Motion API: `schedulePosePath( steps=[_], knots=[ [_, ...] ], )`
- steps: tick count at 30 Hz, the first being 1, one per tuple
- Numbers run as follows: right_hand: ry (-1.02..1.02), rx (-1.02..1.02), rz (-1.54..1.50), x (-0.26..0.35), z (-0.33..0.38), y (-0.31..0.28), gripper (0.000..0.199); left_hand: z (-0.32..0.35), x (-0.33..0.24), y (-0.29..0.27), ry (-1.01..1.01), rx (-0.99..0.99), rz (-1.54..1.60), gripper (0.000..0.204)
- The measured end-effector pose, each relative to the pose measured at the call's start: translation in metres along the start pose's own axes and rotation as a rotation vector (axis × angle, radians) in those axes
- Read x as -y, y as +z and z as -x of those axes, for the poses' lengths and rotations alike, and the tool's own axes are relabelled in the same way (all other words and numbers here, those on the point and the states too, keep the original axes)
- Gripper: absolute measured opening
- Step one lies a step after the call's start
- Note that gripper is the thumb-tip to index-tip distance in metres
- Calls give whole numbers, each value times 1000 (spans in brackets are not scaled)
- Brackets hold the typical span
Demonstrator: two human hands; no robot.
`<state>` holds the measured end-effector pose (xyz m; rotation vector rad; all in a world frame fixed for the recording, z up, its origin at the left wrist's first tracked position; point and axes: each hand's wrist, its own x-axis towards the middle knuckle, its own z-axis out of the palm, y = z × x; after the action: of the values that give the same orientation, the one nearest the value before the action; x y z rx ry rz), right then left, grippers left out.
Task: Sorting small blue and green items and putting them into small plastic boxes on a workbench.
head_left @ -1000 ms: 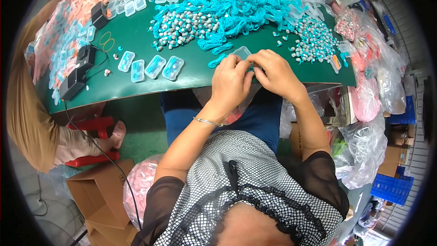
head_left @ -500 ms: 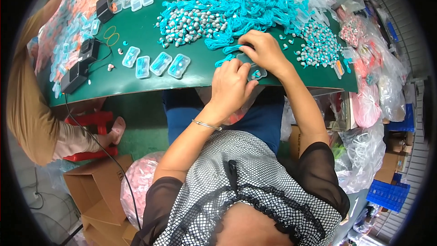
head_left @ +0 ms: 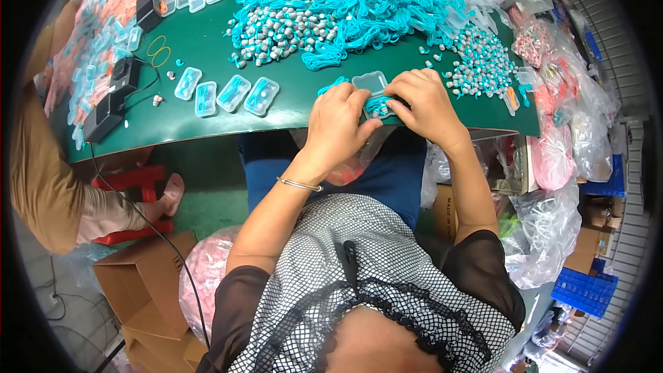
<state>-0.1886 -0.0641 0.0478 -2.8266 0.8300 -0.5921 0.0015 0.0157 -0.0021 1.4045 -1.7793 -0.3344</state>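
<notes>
A small clear plastic box (head_left: 371, 83) lies at the table's near edge between my hands, its lid tipped back. Teal cord (head_left: 378, 106) is bunched inside it. My left hand (head_left: 336, 119) closes round the box's left side, thumb along its near edge. My right hand (head_left: 426, 108) curls over the box's right side, with thumb and fingers pinched on the cord. A short loop of teal cord (head_left: 333, 85) pokes out beyond my left fingers. The fingertips partly hide the box's contents.
Beyond my hands lie a heap of teal cords (head_left: 387, 14) and piles of grey-and-teal small parts (head_left: 283, 31). Several filled clear boxes (head_left: 235, 93) stand to the left, near black power adapters (head_left: 105, 116). Another person's arm and leg (head_left: 41, 179) are at the far left.
My right hand has come from the loose cord down to the box, and the cord now sits inside it. The open lid has come into sight. The whole view has shifted slightly.
</notes>
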Motion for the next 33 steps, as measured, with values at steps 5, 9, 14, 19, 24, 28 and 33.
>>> schedulePosePath(
  steps=[5,9,14,19,24,28,33],
  knots=[
    [48,48,-108,-13,-6,-5,19,-1,-1,0,10,25,24,44],
    [38,-77,-50,-25,-19,25,21,1,0,-2,18,12,-19,44],
    [104,-96,-317,-24,-15,23,20,4,2,3,64,-57,64,51],
    [-49,-30,-376,-14,10,11,36,4,0,0,114,-33,-19,48],
    [12,-118,-274,-5,27,26,38,0,0,6,166,-14,-93,36],
    [8,-122,-397,4,23,32,25,4,7,-3,189,-11,32,23],
    [18,-175,-526,25,-5,42,25,5,11,-37,160,-58,-45,19]
  ],
)
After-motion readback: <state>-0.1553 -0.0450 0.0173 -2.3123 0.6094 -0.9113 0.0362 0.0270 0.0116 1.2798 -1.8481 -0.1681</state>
